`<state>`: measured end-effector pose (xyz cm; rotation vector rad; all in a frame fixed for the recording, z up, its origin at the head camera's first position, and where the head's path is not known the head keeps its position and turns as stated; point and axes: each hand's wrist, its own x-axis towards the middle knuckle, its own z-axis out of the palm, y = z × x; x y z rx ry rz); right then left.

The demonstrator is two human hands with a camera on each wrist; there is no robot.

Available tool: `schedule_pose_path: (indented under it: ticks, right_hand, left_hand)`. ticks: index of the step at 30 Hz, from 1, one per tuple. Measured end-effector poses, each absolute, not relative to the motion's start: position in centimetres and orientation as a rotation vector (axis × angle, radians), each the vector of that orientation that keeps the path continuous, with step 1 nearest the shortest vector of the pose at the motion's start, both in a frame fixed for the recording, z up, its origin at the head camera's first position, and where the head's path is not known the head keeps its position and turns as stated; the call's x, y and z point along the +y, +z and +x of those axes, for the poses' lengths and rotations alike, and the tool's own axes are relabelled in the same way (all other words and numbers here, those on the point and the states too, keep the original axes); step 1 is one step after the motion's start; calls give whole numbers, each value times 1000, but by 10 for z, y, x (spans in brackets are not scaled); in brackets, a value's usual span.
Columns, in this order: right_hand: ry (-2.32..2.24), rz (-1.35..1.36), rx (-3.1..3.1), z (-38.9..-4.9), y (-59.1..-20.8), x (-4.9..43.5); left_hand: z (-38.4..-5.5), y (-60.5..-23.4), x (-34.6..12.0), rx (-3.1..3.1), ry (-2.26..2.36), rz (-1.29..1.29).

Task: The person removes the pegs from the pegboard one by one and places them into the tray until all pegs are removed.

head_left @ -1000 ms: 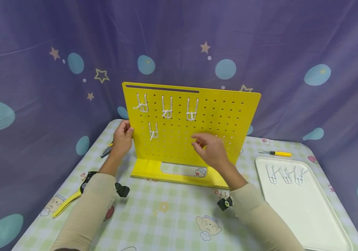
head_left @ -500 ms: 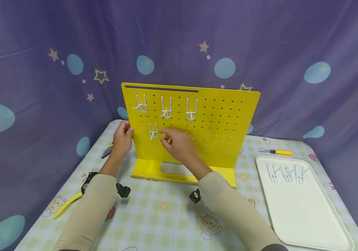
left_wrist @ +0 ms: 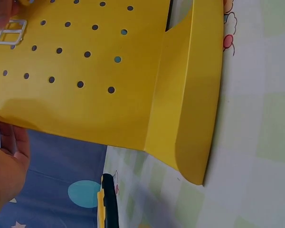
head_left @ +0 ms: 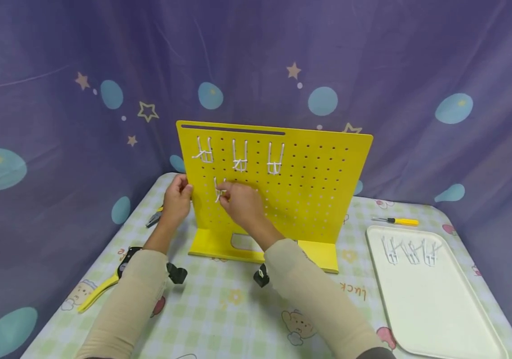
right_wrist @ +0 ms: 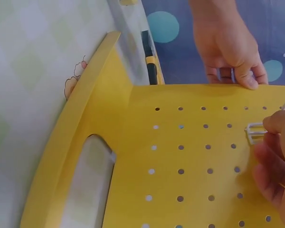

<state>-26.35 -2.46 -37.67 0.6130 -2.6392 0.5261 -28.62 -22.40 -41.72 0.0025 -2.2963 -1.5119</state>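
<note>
A yellow pegboard (head_left: 305, 209) stands upright on its bent foot. My left hand (head_left: 177, 199) grips its left edge, thumb on the front and fingers curling behind, as the right wrist view shows. My right hand (head_left: 244, 204) is at a white wire hook (right_wrist: 251, 135) in the second row, thumb and index finger pinching it. Part of that hook is hidden behind the fingers. Along the top row hang three more white hooks: a left one (head_left: 205, 153), a middle one (head_left: 240, 160) and a right one (head_left: 275, 164).
On the right lies a white tray (head_left: 435, 309) with three white hooks (head_left: 410, 253) near its far end. A yellow-handled screwdriver (head_left: 404, 221) lies behind it. Left of the board are pliers (head_left: 154, 218) and a larger yellow-handled tool (head_left: 103, 291). Purple curtains (head_left: 256, 60) surround the table.
My right hand has moved left across the board's front, from right of centre to the second-row hook, and now pinches it. The left hand stays on the board's edge.
</note>
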Motion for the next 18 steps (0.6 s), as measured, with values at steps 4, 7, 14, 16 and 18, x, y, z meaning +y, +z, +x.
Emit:
schedule_pose_path:
  ticks: [4, 7, 14, 16, 18]
  right_hand:
    - [490, 574, -2585, -265, -380, -26]
    - [473, 561, -2529, -266, -382, -28]
    - [512, 512, -2487, -269, -389, -30]
    - [528, 501, -2486, -269, -389, -30]
    - [543, 493, -2483, -269, -390, -30]
  left_hand:
    - [-287, -416, -224, -2279, -1511, -14]
    - [-287, -415, -225, -2258, -1512, -36]
    - [-287, -418, -225, -2276, -1491, -45]
    - [-287, -419, -225, -2280, -1487, -45]
    - [-287, -419, -225, -2277, -1492, -45]
